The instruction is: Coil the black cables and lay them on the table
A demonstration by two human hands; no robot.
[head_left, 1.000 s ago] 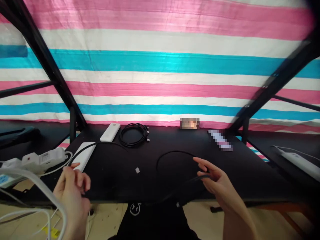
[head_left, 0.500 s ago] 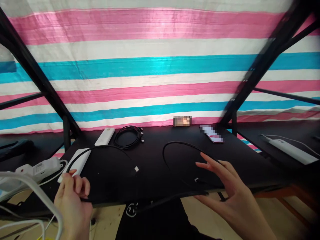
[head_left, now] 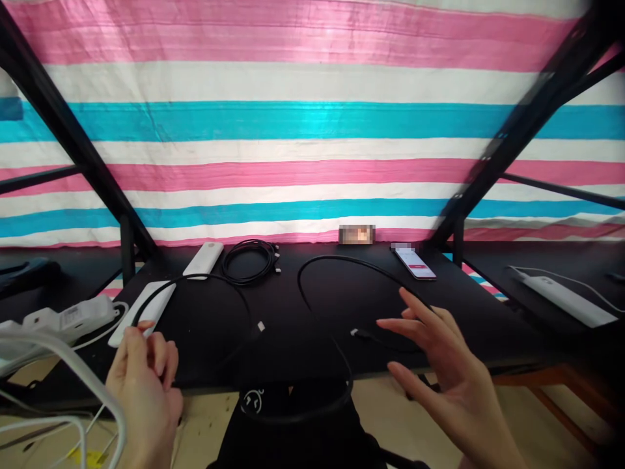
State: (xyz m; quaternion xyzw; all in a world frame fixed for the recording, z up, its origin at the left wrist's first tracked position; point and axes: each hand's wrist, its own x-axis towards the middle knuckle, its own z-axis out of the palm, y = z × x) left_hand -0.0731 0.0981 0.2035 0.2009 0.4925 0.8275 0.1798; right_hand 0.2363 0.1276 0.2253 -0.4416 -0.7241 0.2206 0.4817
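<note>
A black cable [head_left: 351, 258] runs in loose loops between my hands over the near half of the black table [head_left: 293, 306]. My left hand [head_left: 146, 384] is closed around part of it at the left, thumb and fingers pressed together. At the right, my right hand [head_left: 454, 371] is spread, with thumb and fingers apart. The cable passes behind its upper fingers; whether it rests on them I cannot tell. One pale plug [head_left: 260, 327] hangs near the middle, and another plug [head_left: 354, 333] shows left of my right hand. Just beyond my left hand lies a white power bank [head_left: 146, 312].
Farther back are a second white slab like a power bank [head_left: 204, 260], a coiled black cable [head_left: 225, 268], a phone [head_left: 415, 262] and a blurred-out object [head_left: 357, 234]. White power strips [head_left: 73, 319] and cords crowd the left. Black frame bars [head_left: 517, 130] slope at both sides.
The cable's right loop has shifted left, and its lower loop has swung down over my lap. My right hand's fingers have moved slightly. My left hand keeps its grip.
</note>
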